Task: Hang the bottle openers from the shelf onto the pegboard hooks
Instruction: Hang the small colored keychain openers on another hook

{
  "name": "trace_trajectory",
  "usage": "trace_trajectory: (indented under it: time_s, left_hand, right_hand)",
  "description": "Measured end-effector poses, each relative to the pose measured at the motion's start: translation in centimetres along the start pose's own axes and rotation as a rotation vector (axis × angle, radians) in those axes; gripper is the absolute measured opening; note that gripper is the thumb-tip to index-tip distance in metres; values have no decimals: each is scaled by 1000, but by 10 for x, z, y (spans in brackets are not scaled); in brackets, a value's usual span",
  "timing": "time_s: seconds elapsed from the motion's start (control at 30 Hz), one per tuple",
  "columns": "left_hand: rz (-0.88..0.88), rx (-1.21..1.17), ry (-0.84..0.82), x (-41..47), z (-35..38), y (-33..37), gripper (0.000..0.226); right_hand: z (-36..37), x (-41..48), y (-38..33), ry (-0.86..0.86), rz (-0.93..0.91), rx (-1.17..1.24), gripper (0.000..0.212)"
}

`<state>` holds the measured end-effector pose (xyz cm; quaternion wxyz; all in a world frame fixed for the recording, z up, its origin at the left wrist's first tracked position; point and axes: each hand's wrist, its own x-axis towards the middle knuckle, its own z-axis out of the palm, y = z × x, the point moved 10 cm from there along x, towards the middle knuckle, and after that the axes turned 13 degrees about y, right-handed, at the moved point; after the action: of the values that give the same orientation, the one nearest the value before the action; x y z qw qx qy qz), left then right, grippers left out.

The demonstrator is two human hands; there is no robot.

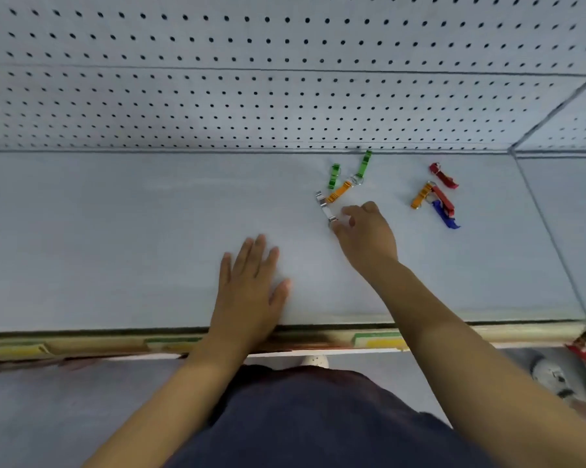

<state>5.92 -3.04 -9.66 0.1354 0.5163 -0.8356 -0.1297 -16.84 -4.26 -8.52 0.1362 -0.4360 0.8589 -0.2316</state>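
Several small bottle openers lie on the pale shelf [116, 231]. A silver opener [324, 206] lies beside an orange one [339, 191] and two green ones [334, 176] [364, 162]. Further right sit a red opener [443, 175], an orange one [420, 196], another red one [442, 197] and a blue one [446, 215]. My right hand [365, 233] pinches the near end of the silver opener, which still rests on the shelf. My left hand [251, 285] lies flat and open on the shelf. The pegboard [251, 79] rises behind; no hooks show.
The shelf's front edge [318, 327] carries a price-label strip with yellow and green tags. A seam [551, 238] separates a neighbouring shelf on the right. Below the shelf are a grey floor, my dark clothing and a red object at the far right.
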Motion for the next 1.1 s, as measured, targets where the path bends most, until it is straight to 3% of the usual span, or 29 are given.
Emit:
trace_trajectory:
  time_s: [0.13,0.27,0.43,0.6,0.67,0.73,0.9,1.03,1.1]
  left_hand:
    - [-28,12,9,3,2,-6,60]
    - [-68,-4,58,9,-3,-6,55]
    - [-81,-300,165,43,-18,34,41]
    - [58,-486,-38,64,10,102,33]
    - [45,-518,-119,66,23,115,15]
    - [-11,-554,-187,69,30,122,13]
    - [-153,-705,-234,77,38,130,18]
    - [-339,-832,-235,74,40,112,18]
    - [-403,-881,-215,73,38,103,17]
  right_hand:
    - [4,14,3,-24,-37,81,15]
    - [4,8,6,-115,-17,225,12]
    - [-17,-13,-4,-299,-126,322,8]
    - [-44,-11,10,-328,-171,360,6]
    - [-47,-8,22,-335,-152,353,8]
    - [-50,-5,31,-334,-129,356,9]
    - [-63,3,52,-249,-59,418,5]
    - [-102,25,104,209,84,310,11]
    - [-113,31,120,331,34,130,18]
